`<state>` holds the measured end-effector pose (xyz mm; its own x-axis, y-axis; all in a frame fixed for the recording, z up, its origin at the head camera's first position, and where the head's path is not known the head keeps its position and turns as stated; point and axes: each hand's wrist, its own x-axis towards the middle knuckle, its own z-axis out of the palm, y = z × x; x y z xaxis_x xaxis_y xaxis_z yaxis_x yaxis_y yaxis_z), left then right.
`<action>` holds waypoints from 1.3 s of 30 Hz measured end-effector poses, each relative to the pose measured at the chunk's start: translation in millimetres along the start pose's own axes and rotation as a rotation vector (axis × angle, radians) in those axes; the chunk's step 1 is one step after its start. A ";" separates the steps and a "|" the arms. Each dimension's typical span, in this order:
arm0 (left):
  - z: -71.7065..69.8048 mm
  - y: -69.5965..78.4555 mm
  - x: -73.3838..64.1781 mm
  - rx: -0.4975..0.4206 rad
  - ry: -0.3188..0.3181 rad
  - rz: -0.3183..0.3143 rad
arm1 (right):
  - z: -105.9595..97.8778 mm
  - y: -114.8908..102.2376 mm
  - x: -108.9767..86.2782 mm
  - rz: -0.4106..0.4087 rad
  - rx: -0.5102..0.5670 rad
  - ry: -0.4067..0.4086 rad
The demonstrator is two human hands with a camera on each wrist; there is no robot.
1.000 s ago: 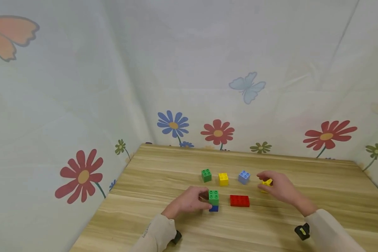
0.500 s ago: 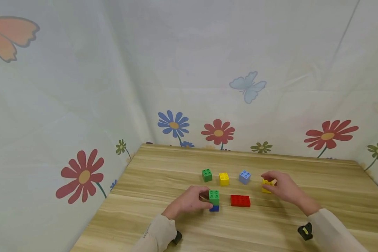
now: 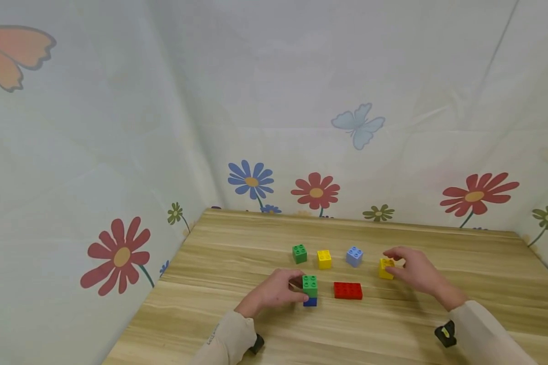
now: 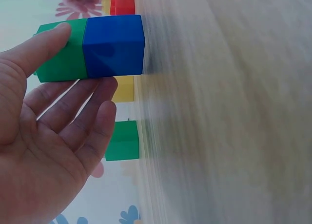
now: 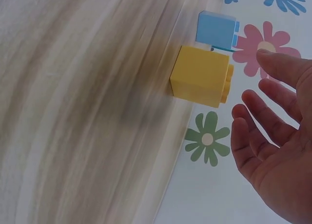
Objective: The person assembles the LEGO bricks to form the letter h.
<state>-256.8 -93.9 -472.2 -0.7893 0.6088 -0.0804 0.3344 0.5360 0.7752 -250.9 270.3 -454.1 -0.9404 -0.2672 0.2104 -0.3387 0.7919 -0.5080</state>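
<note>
A light green toy brick (image 3: 309, 286) sits on top of a dark blue brick (image 3: 310, 301), both with their sides flush. My left hand (image 3: 278, 290) holds this pair, thumb on the green brick (image 4: 61, 50) in the left wrist view and fingers along the opposite side. The blue brick's (image 4: 114, 46) underside faces the wooden table there. On the right, my right hand (image 3: 415, 271) hovers by a yellow brick (image 3: 385, 268), fingers loosely bent and apart. A gap shows between that hand and the yellow brick (image 5: 201, 76) in the right wrist view.
A long red brick (image 3: 348, 290) lies between the hands on the table (image 3: 347, 334). Behind it stand a dark green brick (image 3: 299, 254), another yellow brick (image 3: 324, 259) and a light blue brick (image 3: 354, 256). A flower-printed cloth (image 3: 274, 101) hangs beyond the table.
My right hand has drawn back to the right from the yellow brick, which now shows more fully. My left hand and the green and blue pair have stayed put.
</note>
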 end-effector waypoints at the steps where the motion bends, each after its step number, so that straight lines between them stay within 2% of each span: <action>1: 0.1 0.1 0.0 0.001 0.000 -0.003 | 0.5 1.5 0.1 0.004 -0.001 -0.001; 10: -2.7 0.7 -0.9 0.009 0.002 -0.025 | 2.3 8.9 2.0 0.035 0.002 -0.017; 15: -10.2 -1.2 -0.7 0.061 0.014 -0.052 | 2.5 12.6 3.1 0.066 0.007 -0.039; 18: -15.2 -3.6 1.8 0.098 0.046 -0.059 | 2.8 14.7 3.4 0.078 0.008 -0.056; 24: -25.4 -7.4 12.0 0.121 0.118 -0.057 | 3.2 19.1 5.1 0.105 0.006 -0.075; 31: -31.6 -14.0 28.5 0.210 0.194 -0.006 | 2.8 19.9 7.9 0.079 0.006 -0.086; 39: -31.5 -19.3 45.0 0.293 0.231 -0.030 | 7.5 21.5 10.5 0.070 0.032 -0.117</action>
<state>-315.0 -95.3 -471.0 -0.8853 0.4598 0.0693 0.4160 0.7165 0.5599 -268.2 280.4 -469.0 -0.9584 -0.2753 0.0758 -0.2710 0.7936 -0.5447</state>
